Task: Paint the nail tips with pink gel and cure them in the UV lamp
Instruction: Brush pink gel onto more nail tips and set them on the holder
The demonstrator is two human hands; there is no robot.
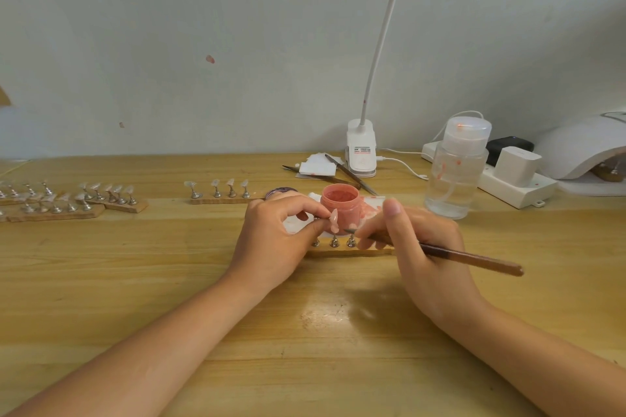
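Note:
An open jar of pink gel point(339, 205) stands on a stained white wipe at the table's middle. Just in front of it lies a wooden strip point(345, 250) with small metal nail stands. My left hand point(274, 240) pinches one stand and holds its pink nail tip point(334, 216) up beside the jar. My right hand point(420, 244) grips a brown brush point(474, 258), whose tip point(349, 231) points left, just below the held nail tip. The white UV lamp point(586, 145) sits at the far right edge, with something inside its opening.
More wooden strips of nail tips lie at the left point(67, 200) and behind my left hand point(220, 191). A clear pump bottle point(455, 166), a power strip point(515, 186), a clip lamp point(360, 152) and tweezers on white pads point(325, 171) stand at the back.

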